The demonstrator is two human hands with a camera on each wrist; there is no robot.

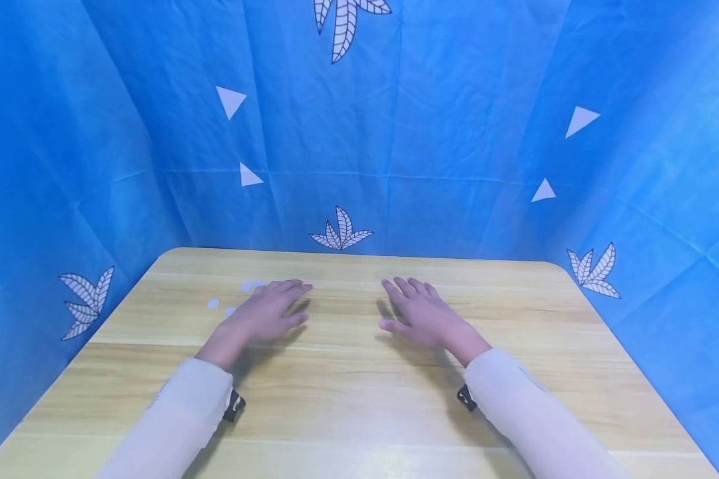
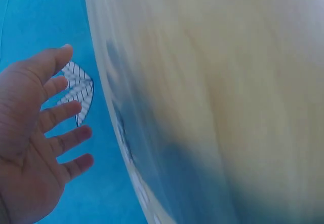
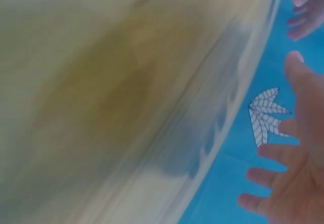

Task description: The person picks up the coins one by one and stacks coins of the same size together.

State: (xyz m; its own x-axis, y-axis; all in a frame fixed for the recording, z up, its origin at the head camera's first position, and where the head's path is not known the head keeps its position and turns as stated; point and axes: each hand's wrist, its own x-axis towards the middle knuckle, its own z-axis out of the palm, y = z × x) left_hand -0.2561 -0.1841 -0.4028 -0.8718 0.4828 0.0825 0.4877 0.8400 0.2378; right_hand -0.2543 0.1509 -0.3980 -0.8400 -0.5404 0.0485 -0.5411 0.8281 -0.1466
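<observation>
Palm down over the left part of the wooden table (image 1: 347, 392), my left hand (image 1: 263, 313) has its fingers spread and holds nothing. Several small white discs (image 1: 213, 303) lie just beyond and left of it, some partly hidden behind the hand. My right hand (image 1: 428, 316) hovers over the table to the right, fingers extended and nothing in them. A shadow falls on the wood beneath each hand. In the left wrist view the left palm (image 2: 30, 153) and separated fingers show; the right wrist view shows the right hand (image 3: 298, 168) with fingers likewise apart.
A blue curtain (image 1: 467, 106) with white triangles and leaf prints surrounds the table at the back and both sides. The table's far edge has rounded corners. A small black strap piece (image 1: 234, 406) shows at the left cuff, another (image 1: 466, 398) at the right.
</observation>
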